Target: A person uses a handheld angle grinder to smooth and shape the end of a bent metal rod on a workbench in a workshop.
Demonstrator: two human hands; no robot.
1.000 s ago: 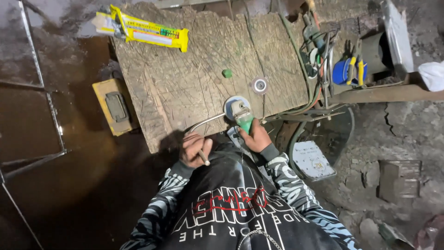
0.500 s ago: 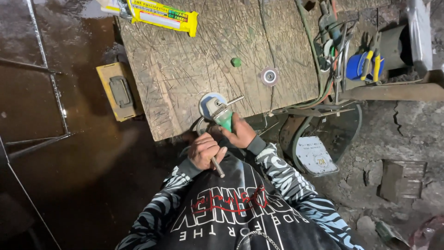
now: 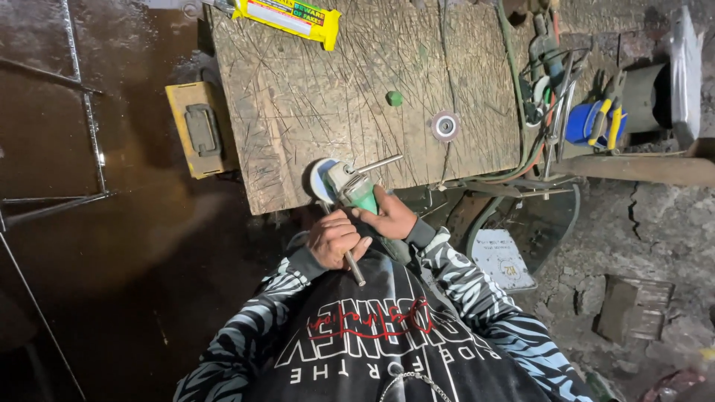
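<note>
A green and grey angle grinder (image 3: 348,184) with a disc at its left end sits at the near edge of a scarred wooden board (image 3: 328,104). My right hand (image 3: 388,217) grips the grinder's green body. My left hand (image 3: 334,237) is closed around a thin metal wrench (image 3: 353,266) whose far end reaches the grinder's disc side. A short metal side handle (image 3: 378,163) sticks out of the grinder's head toward the right.
On the board lie a small green cap (image 3: 394,97), a round flanged disc (image 3: 445,125) and a yellow carton (image 3: 289,16). A yellow block with a handle (image 3: 199,131) lies left of it. Tools and cables (image 3: 588,112) crowd the right. A metal frame (image 3: 67,134) stands left.
The view has shifted, so the board and grinder sit further left and lower. My left hand closed on the wrench and brought it up against the grinder's disc side.
</note>
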